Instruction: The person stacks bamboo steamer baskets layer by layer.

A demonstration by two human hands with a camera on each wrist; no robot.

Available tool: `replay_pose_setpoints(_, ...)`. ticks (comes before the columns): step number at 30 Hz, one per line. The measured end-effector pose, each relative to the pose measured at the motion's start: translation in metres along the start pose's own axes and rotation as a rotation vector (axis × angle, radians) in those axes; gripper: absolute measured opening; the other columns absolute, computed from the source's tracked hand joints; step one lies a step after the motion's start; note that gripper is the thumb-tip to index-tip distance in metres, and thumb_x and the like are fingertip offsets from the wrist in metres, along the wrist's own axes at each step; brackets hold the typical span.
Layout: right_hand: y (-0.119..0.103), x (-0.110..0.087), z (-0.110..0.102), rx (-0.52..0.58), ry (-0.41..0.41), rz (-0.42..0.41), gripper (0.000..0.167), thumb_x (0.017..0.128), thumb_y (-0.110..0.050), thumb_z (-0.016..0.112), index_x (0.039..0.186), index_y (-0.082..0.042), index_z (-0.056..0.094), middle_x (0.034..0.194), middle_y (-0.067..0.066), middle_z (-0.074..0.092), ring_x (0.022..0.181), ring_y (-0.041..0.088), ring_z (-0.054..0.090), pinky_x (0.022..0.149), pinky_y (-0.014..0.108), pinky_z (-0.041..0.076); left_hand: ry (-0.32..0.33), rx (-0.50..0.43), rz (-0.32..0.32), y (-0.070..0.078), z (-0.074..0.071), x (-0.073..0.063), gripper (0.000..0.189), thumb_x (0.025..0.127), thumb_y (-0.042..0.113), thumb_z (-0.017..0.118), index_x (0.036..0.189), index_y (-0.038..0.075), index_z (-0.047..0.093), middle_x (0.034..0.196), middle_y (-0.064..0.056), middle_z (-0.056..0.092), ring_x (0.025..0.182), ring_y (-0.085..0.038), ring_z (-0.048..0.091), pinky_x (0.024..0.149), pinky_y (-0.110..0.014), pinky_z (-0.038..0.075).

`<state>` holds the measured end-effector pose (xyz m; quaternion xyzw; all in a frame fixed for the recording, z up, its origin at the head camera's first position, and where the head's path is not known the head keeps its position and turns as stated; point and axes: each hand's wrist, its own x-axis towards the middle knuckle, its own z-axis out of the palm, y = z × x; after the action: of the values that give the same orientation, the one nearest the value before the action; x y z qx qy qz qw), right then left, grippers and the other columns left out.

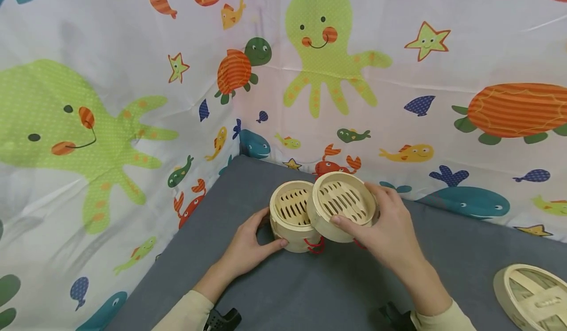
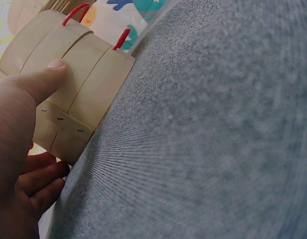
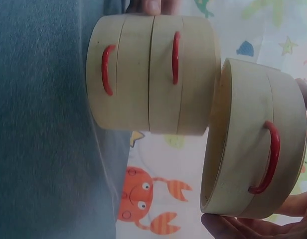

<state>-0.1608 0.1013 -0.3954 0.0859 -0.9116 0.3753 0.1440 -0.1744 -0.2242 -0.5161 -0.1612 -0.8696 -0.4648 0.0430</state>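
Two small round bamboo steamer baskets stand stacked on the grey table, slatted floor showing inside the upper one. My left hand grips this stack from the left, its thumb on the front wall in the left wrist view. A third bamboo steamer basket is in my right hand, held between thumb and fingers. It tilts up at the stack's right, its edge overlapping the upper rim in the head view. Red handles show on the stack's side, and another red handle on the held basket.
A woven bamboo steamer lid lies at the right edge of the grey table. Behind and to the left hangs a white curtain printed with sea animals, meeting the table's back edge.
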Motion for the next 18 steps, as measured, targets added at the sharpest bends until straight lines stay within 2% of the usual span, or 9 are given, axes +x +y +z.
replay_pose_setpoints(8, -0.007, 0.003, 0.013, 0.015, -0.003, -0.024, 0.103, 0.079, -0.064, 0.094, 0.152, -0.001, 0.059, 0.143, 0.016, 0.058, 0.128, 0.039, 0.058, 0.1, 0.067, 0.05, -0.004, 0.0, -0.003, 0.003, 0.001, 0.0, 0.092, 0.09, 0.053, 0.091, 0.164, 0.018, 0.049, 0.152, 0.002, 0.061, 0.14, -0.017, 0.059, 0.118, -0.049, 0.047)
replay_pose_setpoints(18, -0.017, 0.013, 0.023, 0.039, -0.064, 0.002, 0.104, 0.081, -0.069, 0.09, 0.156, -0.005, 0.057, 0.144, 0.016, 0.054, 0.127, 0.038, 0.057, 0.099, 0.065, 0.051, 0.002, 0.013, -0.001, 0.002, 0.0, 0.0, 0.092, 0.09, 0.052, 0.091, 0.164, 0.018, 0.049, 0.152, 0.001, 0.061, 0.141, -0.018, 0.058, 0.118, -0.052, 0.046)
